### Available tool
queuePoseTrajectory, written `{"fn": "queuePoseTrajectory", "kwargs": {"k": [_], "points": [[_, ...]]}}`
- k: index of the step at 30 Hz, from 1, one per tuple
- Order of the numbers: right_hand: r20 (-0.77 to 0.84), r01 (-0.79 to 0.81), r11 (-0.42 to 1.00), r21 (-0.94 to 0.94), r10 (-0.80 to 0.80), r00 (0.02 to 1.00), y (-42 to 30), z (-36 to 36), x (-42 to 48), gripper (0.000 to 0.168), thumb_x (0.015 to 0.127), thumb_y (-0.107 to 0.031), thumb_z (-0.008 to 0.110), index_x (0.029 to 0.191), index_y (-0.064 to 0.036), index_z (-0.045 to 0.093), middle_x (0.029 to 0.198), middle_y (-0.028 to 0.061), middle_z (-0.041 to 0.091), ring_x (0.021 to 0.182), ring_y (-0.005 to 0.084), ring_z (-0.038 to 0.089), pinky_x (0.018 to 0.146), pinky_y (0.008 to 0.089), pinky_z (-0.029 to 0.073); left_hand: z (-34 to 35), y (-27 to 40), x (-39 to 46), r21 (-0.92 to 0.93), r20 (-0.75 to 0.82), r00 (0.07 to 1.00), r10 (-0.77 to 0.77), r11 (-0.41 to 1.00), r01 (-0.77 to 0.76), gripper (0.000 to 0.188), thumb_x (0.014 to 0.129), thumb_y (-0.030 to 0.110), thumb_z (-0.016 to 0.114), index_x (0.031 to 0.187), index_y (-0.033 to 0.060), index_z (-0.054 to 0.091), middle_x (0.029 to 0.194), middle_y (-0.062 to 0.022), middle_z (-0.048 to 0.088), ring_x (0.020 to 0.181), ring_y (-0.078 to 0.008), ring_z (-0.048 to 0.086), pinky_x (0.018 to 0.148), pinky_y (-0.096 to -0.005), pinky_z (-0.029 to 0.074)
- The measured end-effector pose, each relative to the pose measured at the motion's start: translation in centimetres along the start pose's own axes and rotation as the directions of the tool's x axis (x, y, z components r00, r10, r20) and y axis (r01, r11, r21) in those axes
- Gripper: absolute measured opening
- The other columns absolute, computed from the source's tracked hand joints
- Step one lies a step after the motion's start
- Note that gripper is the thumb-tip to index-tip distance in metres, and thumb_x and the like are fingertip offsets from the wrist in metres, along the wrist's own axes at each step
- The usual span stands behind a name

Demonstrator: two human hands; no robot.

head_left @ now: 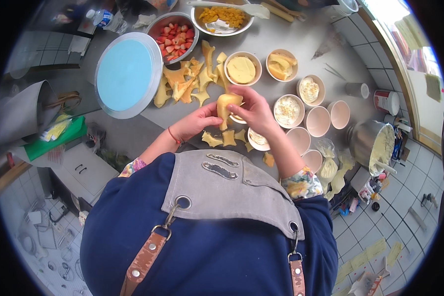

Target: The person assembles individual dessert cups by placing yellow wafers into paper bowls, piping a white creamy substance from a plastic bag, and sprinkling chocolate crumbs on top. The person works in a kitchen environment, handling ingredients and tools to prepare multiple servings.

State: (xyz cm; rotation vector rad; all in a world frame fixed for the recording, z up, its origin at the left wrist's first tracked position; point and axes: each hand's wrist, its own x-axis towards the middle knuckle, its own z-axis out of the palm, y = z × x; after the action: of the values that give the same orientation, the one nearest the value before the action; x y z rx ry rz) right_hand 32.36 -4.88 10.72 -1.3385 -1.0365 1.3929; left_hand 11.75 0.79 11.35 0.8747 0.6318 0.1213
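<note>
Between my two hands is a bent piece of yellow sponge cake (225,104), held above a paper cup that my right hand partly covers. My left hand (206,117) grips its left side, thumb near its lower end. With thumb and fingers, my right hand (249,107) holds its right side. Just beyond, a round of sponge fills a paper cup (241,69). Another cup (282,65) holds folded sponge pieces. Cream topped with crumbs or bits shows in a cup (288,111) to the right. Sponge offcuts (185,79) lie heaped to the left, and smaller scraps (228,138) lie nearer me.
Beyond the offcuts stand a steel bowl of cut strawberries (174,41) and a bowl of diced yellow fruit (222,18) with a spatula across it. A blue-topped round turntable (127,76) is at left. Paper cups (318,121), filled piping bags (327,162) and a mixer bowl (373,146) stand right.
</note>
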Motion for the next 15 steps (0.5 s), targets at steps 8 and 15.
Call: {"fn": "queuePoseTrajectory", "kwargs": {"k": [8,15], "points": [[-0.260,-0.146,0.931,0.336,0.240,0.935,2.4,0.7,-5.9,0.030,0.085,-0.002,0.070,0.113,0.003,0.059,0.100,0.0086,0.066,0.088,0.0122,0.064,0.073,0.0249,0.055,2.4,-2.1,2.9,0.144,-0.078,0.997,-0.011,0.989,0.022,0.022,0.099,0.025,0.056,0.114,0.0088,0.056,0.101,0.0014,0.062,0.090,-0.0061,0.059,0.073,-0.0218,0.052],[-0.474,-0.098,0.853,0.512,0.375,0.797,6.3,0.7,-14.0,0.036,0.086,0.000,0.068,0.119,0.001,0.052,0.103,0.0107,0.065,0.088,0.0145,0.064,0.075,0.0253,0.054,6.4,-8.5,5.2,0.002,0.026,0.976,-0.217,0.976,0.217,0.015,0.095,0.020,0.062,0.099,0.0076,0.054,0.091,-0.0020,0.067,0.079,-0.0076,0.064,0.063,-0.0217,0.052]]}}
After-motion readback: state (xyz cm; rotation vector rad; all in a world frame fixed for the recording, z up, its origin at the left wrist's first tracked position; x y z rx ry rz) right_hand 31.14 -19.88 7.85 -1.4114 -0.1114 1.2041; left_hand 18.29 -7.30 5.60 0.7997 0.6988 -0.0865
